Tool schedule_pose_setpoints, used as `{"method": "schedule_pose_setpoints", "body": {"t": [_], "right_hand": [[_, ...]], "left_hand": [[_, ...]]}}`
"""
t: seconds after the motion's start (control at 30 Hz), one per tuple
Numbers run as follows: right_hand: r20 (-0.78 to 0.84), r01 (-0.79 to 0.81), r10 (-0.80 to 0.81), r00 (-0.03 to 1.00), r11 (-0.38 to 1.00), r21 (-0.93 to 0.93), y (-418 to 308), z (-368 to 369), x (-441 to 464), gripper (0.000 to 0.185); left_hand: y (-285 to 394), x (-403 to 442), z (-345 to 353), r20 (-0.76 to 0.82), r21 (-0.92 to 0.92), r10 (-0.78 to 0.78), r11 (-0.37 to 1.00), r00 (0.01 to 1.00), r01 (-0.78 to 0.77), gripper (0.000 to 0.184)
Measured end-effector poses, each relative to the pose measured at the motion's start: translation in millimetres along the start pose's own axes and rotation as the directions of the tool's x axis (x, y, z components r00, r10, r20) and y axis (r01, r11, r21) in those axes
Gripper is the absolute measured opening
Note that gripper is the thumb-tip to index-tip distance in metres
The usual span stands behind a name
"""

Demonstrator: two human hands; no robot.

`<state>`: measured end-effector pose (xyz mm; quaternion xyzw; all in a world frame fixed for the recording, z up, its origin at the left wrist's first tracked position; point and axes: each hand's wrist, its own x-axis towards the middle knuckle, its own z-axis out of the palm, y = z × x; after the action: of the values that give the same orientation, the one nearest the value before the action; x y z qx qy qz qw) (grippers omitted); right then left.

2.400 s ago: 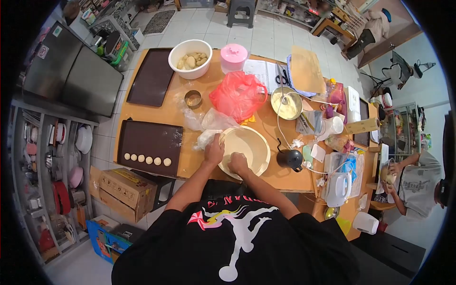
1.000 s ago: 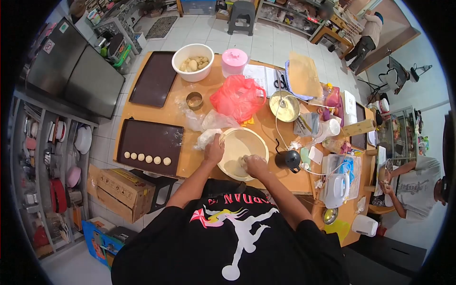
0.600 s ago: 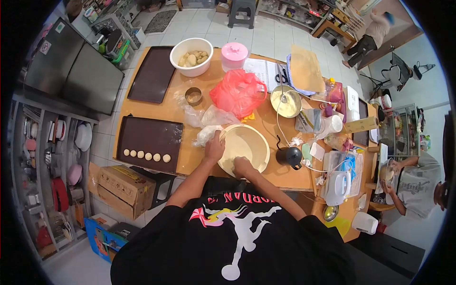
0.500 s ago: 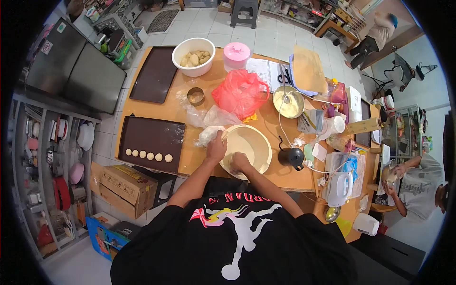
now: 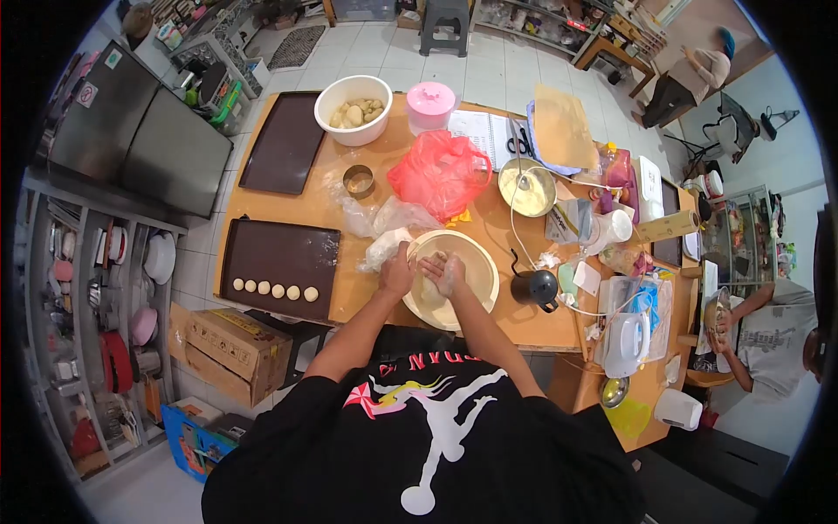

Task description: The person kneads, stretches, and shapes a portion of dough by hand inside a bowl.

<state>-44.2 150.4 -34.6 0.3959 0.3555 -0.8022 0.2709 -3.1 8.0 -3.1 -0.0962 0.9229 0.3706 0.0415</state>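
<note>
A cream-coloured bowl (image 5: pixel 476 284) stands at the front edge of the wooden table. My left hand (image 5: pixel 397 271) grips the bowl's left rim, its fingers wrapped round it. Over the inside of the bowl, my right hand (image 5: pixel 443 272) is turned with the palm partly up and the fingers spread, with pale residue on the skin. A pale mass of dough (image 5: pixel 429 295) lies low in the bowl beneath it. Beside my left hand is a clear plastic bag (image 5: pixel 384 249) with something white in it. A pink-red plastic bag (image 5: pixel 439 177) sits behind the bowl.
On the left, a dark tray (image 5: pixel 279 253) carries several small dough balls. A white bowl (image 5: pixel 353 111) and metal ring (image 5: pixel 358 181) are further back. At right stand a black pitcher (image 5: pixel 534 290) and metal bowl (image 5: pixel 527 187). A co-worker (image 5: pixel 768 336) is at far right.
My right hand has lifted from the bottom of the bowl and opened, turning its palm up. My left hand stays at the rim. The person at the back has turned.
</note>
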Motion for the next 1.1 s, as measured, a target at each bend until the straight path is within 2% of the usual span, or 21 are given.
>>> {"method": "schedule_pose_setpoints", "body": {"t": [0.1, 0.13, 0.17, 0.2, 0.23, 0.33, 0.37, 0.47, 0.57, 0.67, 0.7, 0.8, 0.87, 0.9, 0.97, 1.0, 1.07, 1.1], "right_hand": [[0.107, -0.133, 0.144, 0.984, 0.986, -0.105, -27.1, -7.5, -23.6, 0.040], [0.078, 0.030, -0.003, 0.997, 0.938, -0.346, -32.0, -11.4, -27.7, 0.041], [0.086, 0.175, -0.153, 0.984, 0.807, -0.564, -36.7, -15.3, -32.0, 0.041], [0.128, 0.288, -0.295, 0.947, 0.605, -0.742, -42.9, -21.7, -35.1, 0.042], [0.273, 0.321, -0.391, 0.879, 0.062, -0.945, -49.2, -31.9, -23.3, 0.041], [0.615, 0.507, -0.406, 0.676, -0.349, -0.788, -33.4, -43.4, -23.0, 0.040], [0.613, 0.526, -0.384, 0.690, -0.315, -0.790, -26.4, -38.5, -22.1, 0.047], [0.582, 0.416, -0.208, 0.786, -0.520, -0.747, -19.4, -7.8, -57.5, 0.061], [0.482, 0.448, 0.077, 0.873, -0.516, -0.730, -27.4, -3.7, -52.9, 0.067], [0.475, 0.465, 0.118, 0.872, -0.501, -0.730, -33.2, -14.6, -72.6, 0.067], [0.559, 0.554, 0.150, 0.816, -0.482, -0.679, -37.5, -22.6, -73.0, 0.064], [0.568, 0.533, 0.016, 0.823, -0.370, -0.761, -37.5, -44.1, -76.5, 0.058], [0.494, 0.452, -0.197, 0.847, -0.224, -0.864, -27.7, -63.2, -67.3, 0.055], [0.440, 0.417, -0.293, 0.849, -0.141, -0.898, -26.3, -62.7, -68.6, 0.054], [0.330, 0.377, -0.340, 0.881, 0.082, -0.923, -26.7, -63.1, -70.2, 0.048], [0.269, 0.352, -0.354, 0.896, 0.195, -0.915, -28.0, -59.2, -75.6, 0.046], [0.252, 0.378, -0.314, 0.915, 0.457, -0.805, -26.5, -56.0, -80.0, 0.038], [0.252, 0.380, -0.293, 0.922, 0.575, -0.725, -25.8, -51.9, -81.9, 0.034]], "left_hand": [[0.5, 1.6, -1.6, -0.012, 0.027, 0.011, 1.000, 1.000, -0.011, 0.031], [-0.6, 1.4, -1.0, -0.009, 0.027, 0.006, 1.000, 1.000, -0.005, 0.031], [-1.3, 0.8, -0.1, -0.005, 0.028, 0.002, 1.000, 1.000, -0.002, 0.031], [0.2, -1.3, -1.6, 0.008, 0.013, -0.014, 1.000, 1.000, 0.014, 0.030], [3.6, -2.8, -5.1, 0.019, -0.002, -0.027, 1.000, 0.999, 0.027, 0.030], [3.9, -1.3, -4.1, 0.013, -0.023, -0.029, 0.999, 0.999, 0.030, 0.030], [2.4, -1.1, -2.0, 0.006, -0.025, -0.028, 0.999, 1.000, 0.028, 0.031], [3.3, -0.8, -1.7, -0.012, 0.026, -0.032, 0.999, 0.999, 0.032, 0.031], [1.5, -1.5, 0.7, -0.063, 0.029, -0.009, 1.000, 0.998, 0.011, 0.032], [1.3, -0.4, 0.4, -0.030, 0.039, -0.038, 0.998, 0.999, 0.039, 0.032], [2.3, -0.8, -0.7, -0.043, 0.027, -0.036, 0.999, 0.998, 0.037, 0.031], [6.5, -3.6, -2.2, -0.062, 0.008, -0.018, 1.000, 0.998, 0.019, 0.031], [7.9, -4.5, -5.5, -0.065, 0.013, 0.002, 1.000, 0.998, -0.001, 0.032], [12.9, -7.7, -8.7, -0.171, 0.032, 0.078, 0.997, 0.982, -0.074, 0.034], [24.4, -18.1, -12.1, -0.366, 0.091, 0.227, 0.974, 0.902, -0.208, 0.036], [35.2, -21.6, -19.8, -0.342, 0.056, 0.236, 0.971, 0.910, -0.231, 0.038], [55.0, -31.0, -31.8, -0.289, -0.015, 0.256, 0.962, 0.923, -0.272, 0.041], [58.2, -32.2, -28.3, -0.176, -0.118, 0.180, 0.972, 0.968, -0.202, 0.041]]}}
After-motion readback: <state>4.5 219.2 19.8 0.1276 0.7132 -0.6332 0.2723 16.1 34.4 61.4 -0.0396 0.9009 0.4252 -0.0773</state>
